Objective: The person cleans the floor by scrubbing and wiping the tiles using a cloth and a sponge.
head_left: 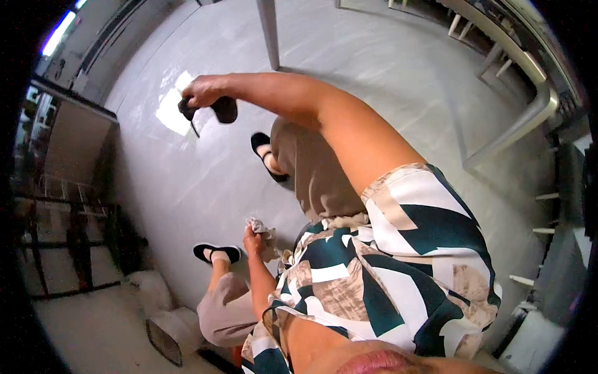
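Note:
My right hand (pixel 205 91) reaches far out over the floor, fingers closed on a dark object (pixel 225 110). The object has a rounded part below the wrist and a thin strap-like piece hanging under the fingers; its exact kind is unclear. Close to my lap, my left hand (pixel 251 240) is closed on a crumpled pale grey-beige cloth (pixel 266 242). Part of the cloth hangs below the fingers.
Shiny grey floor (pixel 187 187) lies under my feet, in black strapped shoes (pixel 217 253). A metal table leg (pixel 269 34) stands ahead. Dark racks (pixel 75 243) and white bundles (pixel 177 333) are at the left. A metal-framed table (pixel 539 93) is at the right.

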`<state>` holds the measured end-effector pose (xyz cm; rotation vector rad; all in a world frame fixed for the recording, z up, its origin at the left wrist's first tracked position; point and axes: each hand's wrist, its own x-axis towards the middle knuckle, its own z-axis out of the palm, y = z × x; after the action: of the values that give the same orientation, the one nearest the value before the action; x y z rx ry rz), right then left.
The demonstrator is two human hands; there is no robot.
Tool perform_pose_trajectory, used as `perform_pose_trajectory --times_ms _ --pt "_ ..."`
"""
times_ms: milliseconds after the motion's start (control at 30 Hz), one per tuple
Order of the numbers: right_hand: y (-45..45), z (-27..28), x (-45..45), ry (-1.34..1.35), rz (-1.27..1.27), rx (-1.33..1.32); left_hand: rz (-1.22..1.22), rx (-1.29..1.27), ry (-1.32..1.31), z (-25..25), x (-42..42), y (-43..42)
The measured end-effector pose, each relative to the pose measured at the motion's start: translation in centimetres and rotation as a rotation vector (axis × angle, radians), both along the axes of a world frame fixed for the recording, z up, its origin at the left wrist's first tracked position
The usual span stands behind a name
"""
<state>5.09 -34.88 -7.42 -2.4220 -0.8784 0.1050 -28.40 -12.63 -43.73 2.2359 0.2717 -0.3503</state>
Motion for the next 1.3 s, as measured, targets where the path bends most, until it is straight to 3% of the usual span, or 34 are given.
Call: perform_pose_trajectory --times_ms 33,100,167,233,267,300,367,400,433,467,500,567,633,667,767,900,933,1033,1067,1300 --pt "-2.1 1.5 -0.7 0.025 -0.108 -0.072 -0.003 0.03 0.093 2.4 0.4 -1.0" --pt "-6.9 0.7 -0.8 0.018 -0.226 -0.049 -0.033 -0.099 0.028 -5.5 0.6 1.4" --pt "-13.2 -7.9 2.4 -0.2 -0.387 0.023 -0.096 -0.095 0.032 -8.0 1.1 2.2" --pt "-19.6 -12.4 -2.0 -0.011 -0.681 0.13 -0.179 0.04 0.103 -6.1 0.2 1.4" --pt "-22.7 -13.8 -5.0 0.243 -0.826 0.285 -0.131 -0.154 0.162 -8.4 0.1 2.0" --pt "-26.0 -17.2 -7.0 0.113 -0.948 0.228 -0.072 -0.34 0.226 -10.7 -0.1 2.7" --pt "-32.1 -22.7 -13.4 0.208 -1.229 0.565 -0.253 -0.095 0.057 -4.9 -1.9 0.9" --pt "-33.7 -24.5 -16.5 0.184 -1.347 0.61 -0.179 -0.256 0.082 -4.7 -3.2 1.1" --pt "-38.1 -30.5 -19.6 0.106 -1.495 0.836 -0.127 -0.423 0.115 -5.2 -4.6 1.2" --pt "-37.7 -27.3 -25.1 0.046 -1.714 0.56 -0.071 -0.582 0.149 -5.7 -5.8 1.7" --pt "-40.0 -29.1 -29.5 0.003 -1.845 0.441 -0.156 -0.423 0.185 -5.8 -6.6 2.0" --pt "-42.7 -31.5 -38.4 0.071 -1.899 0.197 -0.317 -0.094 0.251 -5.7 -7.9 3.8" --pt "-38.6 -26.6 -44.3 0.396 -1.87 -0.139 -0.627 0.143 0.09 -4.7 -8.7 5.3" --pt "-38.3 -27.6 -46.8 0.448 -1.843 -0.207 -0.685 0.188 0.067 -4.3 -9.1 5.8" --pt "-38.4 -32.1 -50.6 0.458 -1.848 -0.339 -0.576 0.136 0.222 -2.9 -10.8 7.8" --pt "-37.3 -31.1 -48.5 0.603 -2.101 -0.428 -0.46 0.114 0.341 -0.5 -14.7 9.1" --pt "-40.1 -36.3 -49.3 0.428 -2.097 -0.587 -0.435 0.116 0.351 0.1 -15.4 9.1" --pt "-38.2 -34.2 -46.8 0.578 -2.106 -0.471 -0.377 0.112 0.379 1.3 -17.7 8.5" --pt "-36.2 -31.1 -45.8 0.519 -2.075 -0.416 -0.364 0.099 0.385 1.1 -18.2 8.0" --pt "-31.5 -30.7 -37.0 0.425 -1.825 -0.42 -0.343 0.041 0.34 1.8 -18.1 4.4"
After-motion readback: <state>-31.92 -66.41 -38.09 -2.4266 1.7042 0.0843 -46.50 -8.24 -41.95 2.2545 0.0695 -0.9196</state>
